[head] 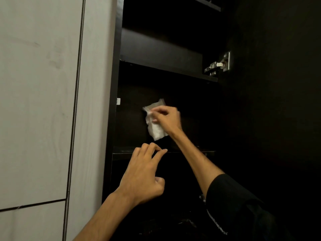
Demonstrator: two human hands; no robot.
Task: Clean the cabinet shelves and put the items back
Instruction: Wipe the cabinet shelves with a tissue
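Mostly, a dark cabinet (173, 94) fills the view, its interior nearly black and its door swung open to the right, so details deep inside cannot be made out. Left of the cabinet stands a pale wood-grain panel (38, 101), split by a thin vertical seam and a horizontal one lower down. Inside the cabinet, three shelves show: an upper shelf (161, 49) catching a faint sheen, a middle shelf edge below it, and a lower shelf (191, 152) whose front lip runs across the opening. On the cabinet's right side, level with the middle shelf, a metal hinge (218, 64) glints. A small white peg (118, 101) sits on the cabinet's left inner wall.

Within the compartment above the lower shelf, the right hand (166, 119) reaches in with a dark sleeve pushed up the forearm; its fingers are curled and pinch a crumpled white cloth (155, 126), which hangs against the cabinet's back wall. Lower, the left hand (144, 176) is raised in front of the lower shelf's lip, fingers loosely bent and slightly apart, holding nothing.
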